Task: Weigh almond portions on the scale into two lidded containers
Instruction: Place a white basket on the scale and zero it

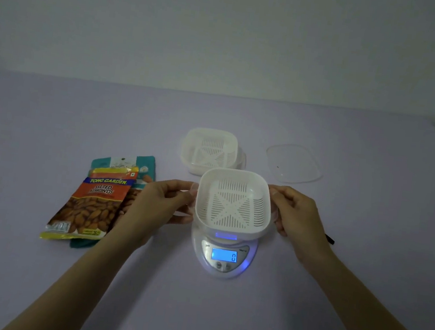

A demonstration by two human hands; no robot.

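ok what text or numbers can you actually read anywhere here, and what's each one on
"TONG GARDEN" on the blue band of the orange almond packet.
"SALTED ALMONDS" on the same packet, below the brand.
"0" on the lit blue display of the white kitchen scale.
Small print at the packet's bottom edge, the teal pouch underneath it, and the tiny marks beside the scale's display are too blurred to read.
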